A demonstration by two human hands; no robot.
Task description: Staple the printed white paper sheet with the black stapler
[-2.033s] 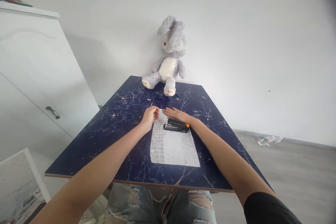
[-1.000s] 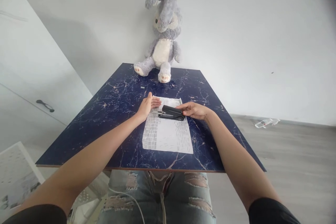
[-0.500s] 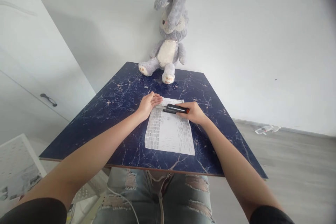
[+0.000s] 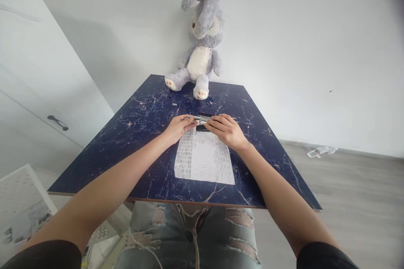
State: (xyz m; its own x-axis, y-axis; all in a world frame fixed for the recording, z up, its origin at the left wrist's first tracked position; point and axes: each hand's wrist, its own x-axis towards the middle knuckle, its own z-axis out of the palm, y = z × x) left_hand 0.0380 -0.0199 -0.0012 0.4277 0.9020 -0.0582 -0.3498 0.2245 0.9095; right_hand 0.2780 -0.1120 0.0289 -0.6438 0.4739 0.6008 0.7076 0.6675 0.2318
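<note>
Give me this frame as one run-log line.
left hand: grips stapler's metal end | right hand: covers stapler | stapler: over paper's far edge | table: plush rabbit at back

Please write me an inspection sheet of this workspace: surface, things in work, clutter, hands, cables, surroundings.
Surface: dark blue marbled table, square top.
Things in work: printed sheet lies flat near the middle; a black stapler sits at its far edge, mostly hidden by the hands.
Clutter: plush rabbit sits at the far edge against the wall; a small metal bit lies before it.
Hands: left hand and right hand both on the stapler; exact grip unclear.
Cables: a thin white cord crosses the lap, below the table.
Surroundings: white cupboard at left, printed sheets on the floor at left, plastic bottle on the floor at right.
</note>
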